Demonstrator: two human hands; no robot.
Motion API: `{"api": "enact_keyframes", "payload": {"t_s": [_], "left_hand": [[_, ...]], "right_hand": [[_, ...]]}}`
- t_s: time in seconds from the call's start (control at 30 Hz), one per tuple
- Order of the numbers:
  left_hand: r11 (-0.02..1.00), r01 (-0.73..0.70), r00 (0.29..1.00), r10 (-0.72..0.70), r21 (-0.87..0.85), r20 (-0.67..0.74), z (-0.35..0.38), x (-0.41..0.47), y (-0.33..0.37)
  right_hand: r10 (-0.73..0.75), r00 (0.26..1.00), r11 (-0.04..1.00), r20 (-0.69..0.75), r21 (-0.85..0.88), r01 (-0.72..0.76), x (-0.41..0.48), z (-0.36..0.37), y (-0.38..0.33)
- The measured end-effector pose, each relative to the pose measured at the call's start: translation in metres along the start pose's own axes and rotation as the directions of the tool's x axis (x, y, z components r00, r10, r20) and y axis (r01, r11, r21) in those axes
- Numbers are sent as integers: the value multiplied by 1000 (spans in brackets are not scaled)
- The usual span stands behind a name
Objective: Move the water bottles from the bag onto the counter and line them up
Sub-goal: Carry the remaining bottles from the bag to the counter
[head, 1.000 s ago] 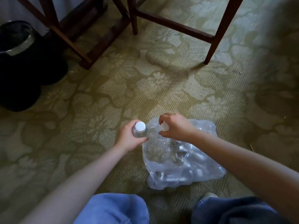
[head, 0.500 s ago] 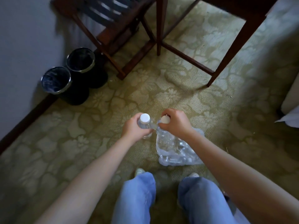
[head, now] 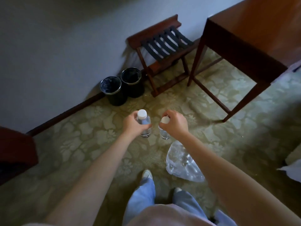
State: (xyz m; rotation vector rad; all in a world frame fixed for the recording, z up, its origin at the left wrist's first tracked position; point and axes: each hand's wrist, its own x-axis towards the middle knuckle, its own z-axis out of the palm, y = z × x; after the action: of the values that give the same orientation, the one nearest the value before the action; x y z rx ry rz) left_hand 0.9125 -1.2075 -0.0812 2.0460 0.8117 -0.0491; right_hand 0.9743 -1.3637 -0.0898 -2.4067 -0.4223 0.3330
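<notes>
Two bottles are out of the bag point(head: 182, 162): our left hand point(head: 132, 127) wraps the left bottle point(head: 143, 121), our right hand point(head: 175, 123) pinches the right bottle point(head: 164, 135) by the cap. We should carry both upright, minding that weaker pinch.

The person stands with the bare left forearm point(head: 97, 160) and bare right forearm point(head: 211, 160) stretched forward and down, side by side. The left hand point(head: 132, 124) is wrapped round the upper body of a clear plastic water bottle with a white screw cap point(head: 144, 126), the cap standing clear above the fist. The right hand point(head: 175, 123), knuckles up and wrist bent down, grips a second clear white-capped bottle point(head: 164, 135) at its top, fingers curled about the cap. The hands are level, near each other, not touching.
</notes>
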Motion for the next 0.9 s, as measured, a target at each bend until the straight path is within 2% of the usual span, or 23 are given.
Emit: {"api": "enact_keyframes", "payload": {"t_s": [0.27, 0.47, 0.6, 0.77, 0.83, 0.9], "left_hand": [[982, 155, 939, -180, -106, -293, -91, -84, -30], [961, 157, 846, -249, -226, -472, -195, -141, -78], [960, 73, 788, -221, -269, -575, -278, -181, -125], [973, 70, 691, -208, -222, -692, -395, -234, -187], [965, 67, 626, -237, -252, -743, -442, -255, -215], [966, 65, 592, -240, -251, -769, -476, -270, -232]], "right_hand": [[-281, 954, 959, 103, 45, 278, -25, 9, -98], [-478, 865, 877, 155, 137, 460, -62, 43, -220], [-614, 770, 789, 172, 174, 590, -98, 85, -318], [-690, 706, 720, 161, 257, 645, -154, 147, -441], [-742, 651, 665, 162, 302, 683, -178, 174, -489], [-769, 621, 633, 152, 321, 705, -193, 191, -524]]}}
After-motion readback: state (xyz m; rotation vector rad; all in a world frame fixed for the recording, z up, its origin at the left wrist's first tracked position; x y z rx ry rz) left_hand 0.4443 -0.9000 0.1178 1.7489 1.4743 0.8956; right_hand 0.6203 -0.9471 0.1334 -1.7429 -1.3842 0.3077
